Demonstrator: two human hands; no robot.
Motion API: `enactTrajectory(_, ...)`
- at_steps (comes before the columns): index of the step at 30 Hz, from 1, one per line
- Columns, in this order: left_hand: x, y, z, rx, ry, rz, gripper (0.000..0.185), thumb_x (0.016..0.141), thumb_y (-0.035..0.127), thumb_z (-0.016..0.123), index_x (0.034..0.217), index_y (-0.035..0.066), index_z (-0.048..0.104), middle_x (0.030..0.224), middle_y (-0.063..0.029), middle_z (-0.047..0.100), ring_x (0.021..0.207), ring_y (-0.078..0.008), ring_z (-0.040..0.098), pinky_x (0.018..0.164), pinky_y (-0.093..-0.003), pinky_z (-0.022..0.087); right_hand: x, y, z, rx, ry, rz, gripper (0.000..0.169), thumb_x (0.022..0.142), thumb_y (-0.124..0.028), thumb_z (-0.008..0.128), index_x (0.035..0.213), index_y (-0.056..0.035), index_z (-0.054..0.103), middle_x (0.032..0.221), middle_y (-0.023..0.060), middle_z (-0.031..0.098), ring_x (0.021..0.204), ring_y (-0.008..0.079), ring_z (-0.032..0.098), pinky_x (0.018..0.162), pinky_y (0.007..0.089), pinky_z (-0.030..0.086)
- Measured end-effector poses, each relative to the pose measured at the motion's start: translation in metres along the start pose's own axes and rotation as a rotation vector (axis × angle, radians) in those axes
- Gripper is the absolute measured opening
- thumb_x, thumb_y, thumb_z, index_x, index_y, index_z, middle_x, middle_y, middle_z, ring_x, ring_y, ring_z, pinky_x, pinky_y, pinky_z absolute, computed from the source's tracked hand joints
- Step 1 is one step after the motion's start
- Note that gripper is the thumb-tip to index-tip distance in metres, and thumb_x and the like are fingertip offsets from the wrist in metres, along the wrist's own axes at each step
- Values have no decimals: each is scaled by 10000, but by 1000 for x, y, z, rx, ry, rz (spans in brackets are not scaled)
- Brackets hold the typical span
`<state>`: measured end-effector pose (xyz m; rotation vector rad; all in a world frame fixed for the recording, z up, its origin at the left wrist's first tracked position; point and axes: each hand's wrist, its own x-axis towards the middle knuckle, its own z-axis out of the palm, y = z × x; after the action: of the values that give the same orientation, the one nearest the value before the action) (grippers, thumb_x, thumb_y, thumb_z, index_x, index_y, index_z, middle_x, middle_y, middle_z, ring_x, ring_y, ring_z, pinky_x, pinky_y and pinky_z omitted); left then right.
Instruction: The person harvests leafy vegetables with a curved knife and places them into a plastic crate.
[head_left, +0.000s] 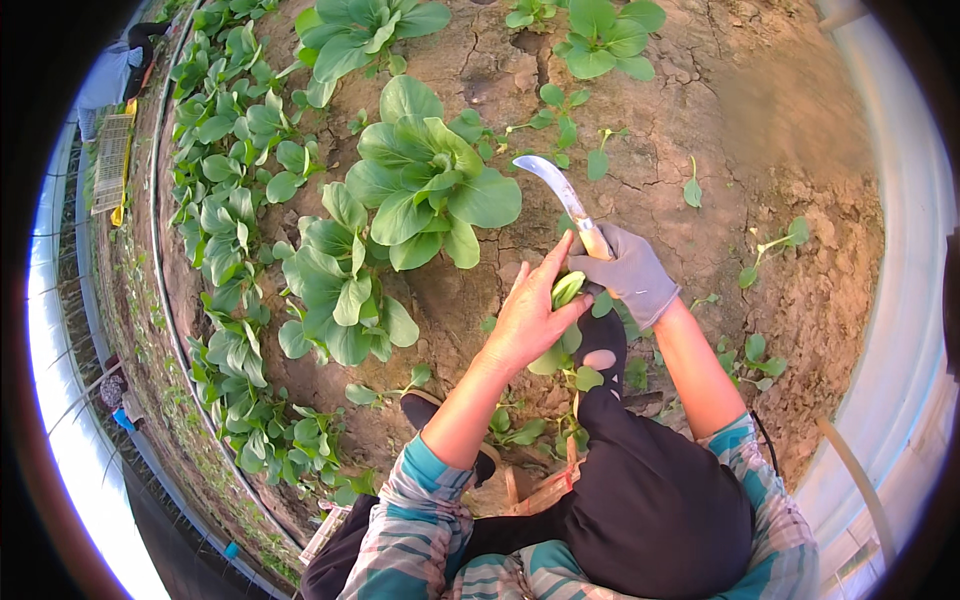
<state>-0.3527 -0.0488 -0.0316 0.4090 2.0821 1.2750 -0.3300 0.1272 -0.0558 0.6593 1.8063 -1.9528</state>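
Observation:
My right hand (631, 274), in a grey glove, grips the wooden handle (596, 244) of a small sickle. Its curved steel blade (553, 178) points up and to the left over the soil. My bare left hand (536, 304) holds a bok choy (568, 289) by its pale green base, close against the gloved fingers. The plant's leaves (553, 358) hang below the hand and are partly hidden by it. Just left of the hands, a large bok choy (435, 184) stands rooted, with another (349, 281) beside it.
More bok choy (232, 195) grows in a dense row on the left. Loose leaves (691, 191) lie on the cracked soil (667, 127). Beneath me is a wooden stool (544, 491). Plastic sheeting (896, 247) bounds the right. A person (112, 75) is near a crate (112, 161) at far left.

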Motion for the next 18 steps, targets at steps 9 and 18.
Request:
enactTrajectory(9, 50, -12, -35, 704, 43, -16, 282, 828, 153, 689, 1099, 82, 652, 1088, -151, 669, 960, -306, 670, 809, -414, 541, 35, 5, -4, -426, 334, -69, 349, 803, -322, 755, 872, -28, 579, 715, 118, 577, 673, 195, 597, 636, 346, 487)
enactTrajectory(18, 85, -54, -141, 1011, 355, -145, 545, 813, 149, 714, 1335, 147, 556, 1271, -63, 552, 996, -277, 663, 810, -384, 553, 84, 16, 49, -562, 156, -250, 413, 835, -342, 712, 1131, -84, 584, 936, 194, 666, 863, 399, 641, 740, 444, 502)
